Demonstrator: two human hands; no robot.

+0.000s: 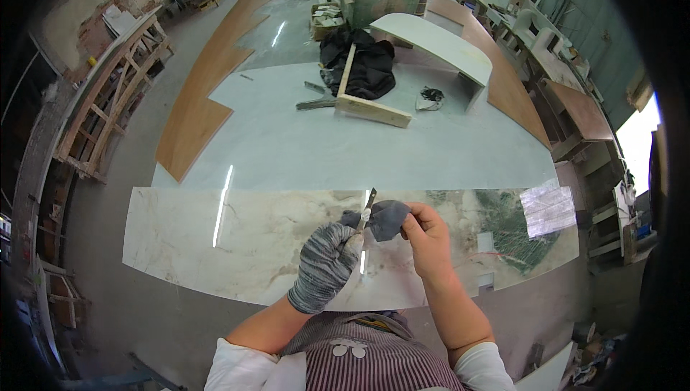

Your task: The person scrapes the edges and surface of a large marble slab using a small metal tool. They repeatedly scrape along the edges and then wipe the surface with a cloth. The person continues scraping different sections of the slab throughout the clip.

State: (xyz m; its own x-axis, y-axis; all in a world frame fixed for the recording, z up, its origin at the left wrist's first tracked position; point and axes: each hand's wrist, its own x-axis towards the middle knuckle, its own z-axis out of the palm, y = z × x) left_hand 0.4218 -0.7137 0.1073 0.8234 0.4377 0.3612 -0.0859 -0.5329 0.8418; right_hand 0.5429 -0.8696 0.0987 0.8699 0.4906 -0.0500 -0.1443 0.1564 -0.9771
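Note:
My left hand point(327, 261), in a grey striped knit glove, is closed round a narrow flat-bladed tool point(371, 198). Its dark tip points up and away from me, and a white smear covers part of the blade. My bare right hand point(428, 236) pinches the right edge of a limp dark grey piece of sheet point(389, 220); whether it is cloth or sandpaper I cannot tell. This piece lies against the tool, and part of it reaches behind the blade. Both hands are above a long marbled stone slab point(215, 247) with a curved near edge.
Green staining and a translucent square sheet point(548, 211) lie on the slab's right side. Farther off on the pale table point(287, 146) are a wooden L-shaped frame point(374, 109), black cloth point(370, 75), a curved white panel point(438, 46) and a cardboard box point(377, 6). Wooden trestles point(115, 96) stand left.

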